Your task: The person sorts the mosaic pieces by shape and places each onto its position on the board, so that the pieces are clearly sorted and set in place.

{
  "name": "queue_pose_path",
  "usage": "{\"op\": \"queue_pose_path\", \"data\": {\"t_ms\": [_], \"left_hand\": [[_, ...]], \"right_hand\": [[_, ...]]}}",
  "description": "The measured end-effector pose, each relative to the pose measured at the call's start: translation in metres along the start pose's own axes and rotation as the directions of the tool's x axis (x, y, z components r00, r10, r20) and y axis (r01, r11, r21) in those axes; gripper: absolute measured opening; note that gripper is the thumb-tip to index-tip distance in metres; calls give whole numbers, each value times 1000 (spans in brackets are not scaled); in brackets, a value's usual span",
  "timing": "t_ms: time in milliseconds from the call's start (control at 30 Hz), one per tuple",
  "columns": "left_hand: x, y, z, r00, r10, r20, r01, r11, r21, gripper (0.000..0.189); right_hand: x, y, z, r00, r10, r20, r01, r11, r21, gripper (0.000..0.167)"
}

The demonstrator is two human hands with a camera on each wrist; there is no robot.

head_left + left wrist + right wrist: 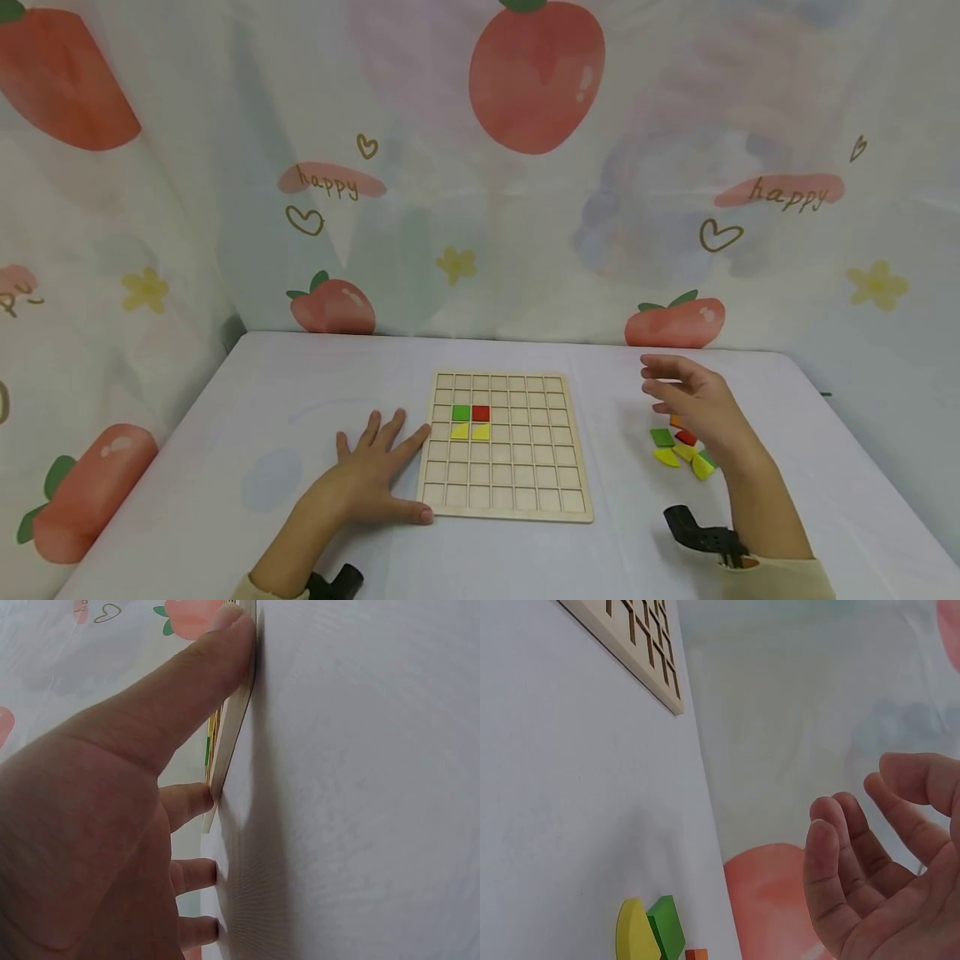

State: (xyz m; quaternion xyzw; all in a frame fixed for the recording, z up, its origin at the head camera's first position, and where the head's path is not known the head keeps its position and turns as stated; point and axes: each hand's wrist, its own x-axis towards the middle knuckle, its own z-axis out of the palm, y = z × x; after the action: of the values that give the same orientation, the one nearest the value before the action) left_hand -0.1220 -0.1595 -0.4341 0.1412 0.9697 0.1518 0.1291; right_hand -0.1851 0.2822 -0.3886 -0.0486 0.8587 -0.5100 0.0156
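A wooden grid board (517, 475) lies flat on the table. In its upper left cells sit a green square tile (461, 413), a red square tile (481, 413) and, just below them, two yellow curved tiles (460, 432). My left hand (371, 483) is spread beside the board, thumb and index finger touching its left edge, the other fingertips on the tablecloth. Raised over a loose pile of tiles, my right hand (693, 408) has loosely bent fingers with nothing between them. A yellow curved tile (636, 934) and a green tile (667, 928) show below it in the right wrist view.
The loose pile right of the board includes a green tile (662, 437), a yellow rounded tile (666, 457) and a red tile (686, 437), partly covered by my right hand. A white cloth (315, 392) covers the table, and a fruit-printed curtain (420, 167) hangs behind it.
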Motion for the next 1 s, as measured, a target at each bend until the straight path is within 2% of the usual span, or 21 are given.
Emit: {"op": "queue_pose_path", "data": {"t_ms": [733, 1000], "left_hand": [[1, 0, 3, 1000, -10, -1, 10, 1000, 2, 113], [1, 0, 2, 1000, -10, 2, 10, 1000, 8, 113]], "right_hand": [[-5, 18, -21, 996, 41, -85, -39, 999, 27, 53], [-1, 32, -27, 986, 107, -129, -106, 994, 13, 57]]}}
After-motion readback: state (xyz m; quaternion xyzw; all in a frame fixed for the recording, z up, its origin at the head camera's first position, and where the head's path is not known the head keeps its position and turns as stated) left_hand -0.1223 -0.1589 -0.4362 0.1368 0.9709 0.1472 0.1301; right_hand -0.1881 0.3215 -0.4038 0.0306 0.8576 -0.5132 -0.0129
